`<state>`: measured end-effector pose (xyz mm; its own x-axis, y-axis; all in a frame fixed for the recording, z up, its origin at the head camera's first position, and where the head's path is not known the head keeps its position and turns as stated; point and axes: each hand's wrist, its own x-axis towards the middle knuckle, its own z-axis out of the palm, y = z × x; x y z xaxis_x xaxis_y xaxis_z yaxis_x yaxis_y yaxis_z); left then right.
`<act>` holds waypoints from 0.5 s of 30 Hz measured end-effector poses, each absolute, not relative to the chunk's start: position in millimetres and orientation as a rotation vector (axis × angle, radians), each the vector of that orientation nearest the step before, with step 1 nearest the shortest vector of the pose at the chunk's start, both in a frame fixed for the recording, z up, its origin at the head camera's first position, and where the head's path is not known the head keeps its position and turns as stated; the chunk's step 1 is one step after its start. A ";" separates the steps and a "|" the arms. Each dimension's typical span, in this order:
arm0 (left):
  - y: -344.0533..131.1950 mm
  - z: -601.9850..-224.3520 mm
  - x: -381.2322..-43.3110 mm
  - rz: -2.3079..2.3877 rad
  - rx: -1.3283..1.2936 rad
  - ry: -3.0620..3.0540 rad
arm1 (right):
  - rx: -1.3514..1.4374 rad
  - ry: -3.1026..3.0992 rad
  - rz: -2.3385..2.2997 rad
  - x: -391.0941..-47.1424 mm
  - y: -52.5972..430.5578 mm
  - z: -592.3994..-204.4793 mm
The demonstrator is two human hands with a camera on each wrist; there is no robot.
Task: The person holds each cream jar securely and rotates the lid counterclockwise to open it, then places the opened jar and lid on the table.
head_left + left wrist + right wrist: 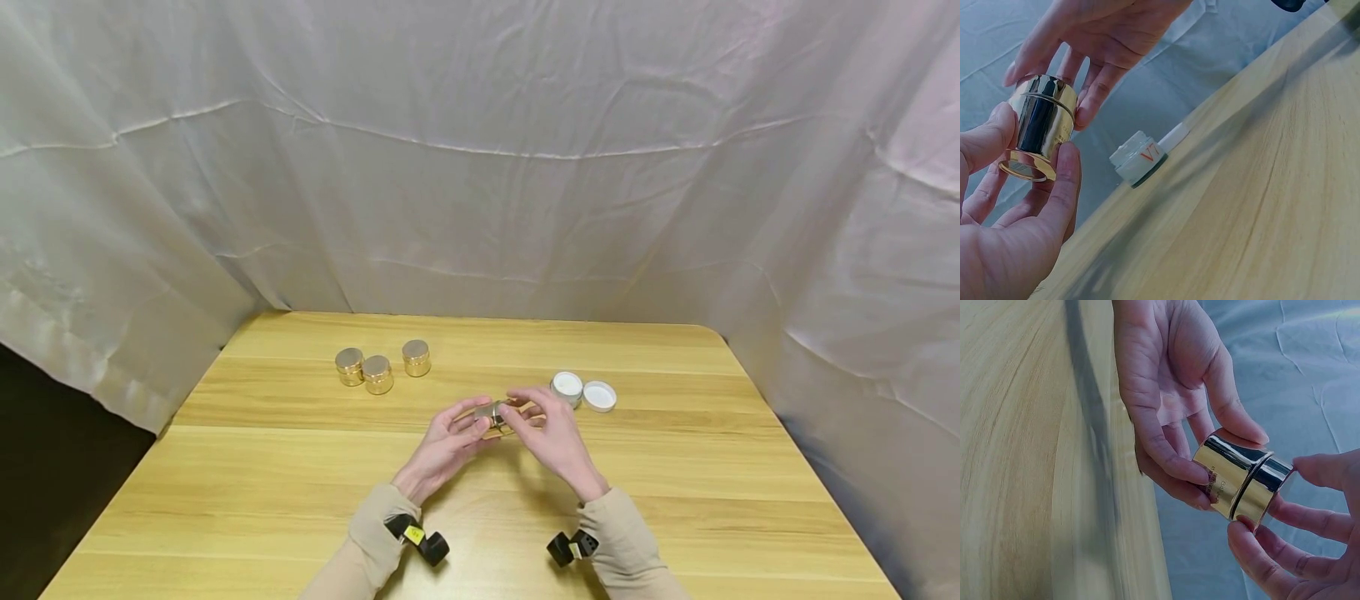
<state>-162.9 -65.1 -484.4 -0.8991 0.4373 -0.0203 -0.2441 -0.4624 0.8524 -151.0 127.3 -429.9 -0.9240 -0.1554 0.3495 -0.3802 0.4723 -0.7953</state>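
Observation:
Near the middle of the table, a shiny gold jar [490,413] is held up on its side between both hands. My left hand [441,448] grips its body, thumb on one side and fingers on the other. At the opposite end, my right hand [556,437] pinches the gold lid [1270,478] between thumb and fingers. A dark line runs around the jar where lid and body meet, in the right wrist view. The jar's flared base [1029,165] shows by the left fingers in the left wrist view.
Three closed gold jars [378,376] stand at the back left of the wooden table [262,500]. Right of the hands is an opened white jar [567,387] with orange lettering, a round white lid [599,397] beside it. Grey curtains [480,208] hang behind and around.

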 end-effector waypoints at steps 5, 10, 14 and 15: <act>-65.6 -484.7 -162.7 2.365 0.294 1.339 | 0.507 -2.480 1.466 -151.1 128.5 -430.9; -65.7 -483.8 -162.1 2.369 0.295 1.333 | 0.595 -2.450 1.527 -152.0 129.5 -431.3; -65.6 -482.7 -161.6 2.384 0.307 1.312 | 0.575 -2.471 1.519 -152.2 128.9 -431.1; -65.6 -482.6 -161.6 2.387 0.311 1.309 | 0.554 -2.486 1.504 -152.0 128.7 -431.1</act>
<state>-161.6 -65.6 -482.6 -0.8957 0.4446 0.0033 -0.2362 -0.4822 0.8436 -152.0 128.7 -431.1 -0.9136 -0.2195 0.3423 -0.4051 0.4176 -0.8133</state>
